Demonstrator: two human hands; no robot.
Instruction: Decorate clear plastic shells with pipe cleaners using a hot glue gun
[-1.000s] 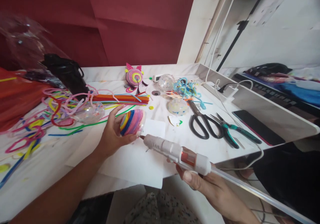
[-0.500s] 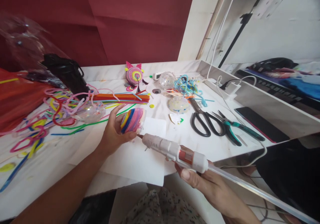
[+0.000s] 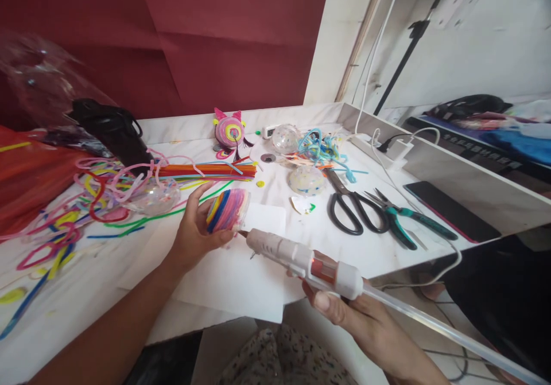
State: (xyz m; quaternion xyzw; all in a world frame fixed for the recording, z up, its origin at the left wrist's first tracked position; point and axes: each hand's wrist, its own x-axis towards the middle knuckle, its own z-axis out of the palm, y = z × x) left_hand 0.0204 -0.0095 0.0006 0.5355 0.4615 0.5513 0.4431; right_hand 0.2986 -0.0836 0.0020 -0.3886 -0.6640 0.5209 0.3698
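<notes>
A ball wrapped in coloured stripes [image 3: 224,210], with a clear part at its right side, is held in my left hand [image 3: 200,233], thumb below and fingers behind. My right hand [image 3: 353,316] grips a white glue gun [image 3: 297,253] from below; a long clear glue stick [image 3: 430,319] runs out of its back. The gun's nozzle is at the ball's lower right edge, close to my left thumb. Whether it touches is too small to tell. White paper [image 3: 241,282] lies beneath both.
Black-handled scissors [image 3: 346,204], green-handled pliers [image 3: 404,218] and a dark phone [image 3: 451,210] lie at the right. Behind stand a pink decorated ball [image 3: 230,131] and clear half-balls [image 3: 306,180]. Tangled pipe cleaners [image 3: 103,187] cover the left. A cable hangs over the front edge.
My left hand has tilted the striped ball slightly, and the nozzle stays near its lower edge. The view has shifted a little.
</notes>
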